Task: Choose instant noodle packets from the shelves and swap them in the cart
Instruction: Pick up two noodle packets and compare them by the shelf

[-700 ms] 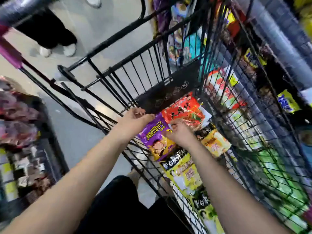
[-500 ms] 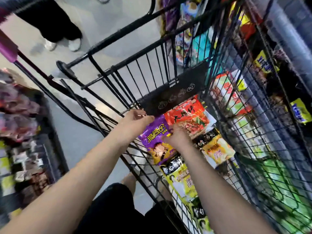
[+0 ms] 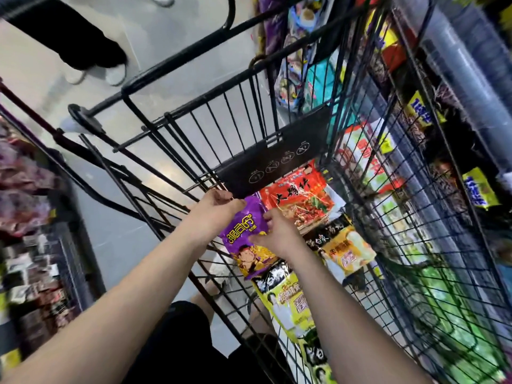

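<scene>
Together, the left hand (image 3: pixel 216 210) pinches the purple packet (image 3: pixel 243 236) at its top, the right hand (image 3: pixel 278 235) pinches its side, inside the cart (image 3: pixel 277 149), beside a red packet (image 3: pixel 300 199).

Purple packet (image 3: pixel 243 231): gripped at its top corner by the left grip (image 3: pixel 214 209), pinched at its right edge by the right grip (image 3: pixel 277 234).
Cart (image 3: pixel 277 156): red packet (image 3: pixel 299 198) and yellow packet (image 3: pixel 346 250) are laid inside.

Bystander's white shoes (image 3: pixel 115 75) on grey floor (image 3: pixel 180 37)
</scene>
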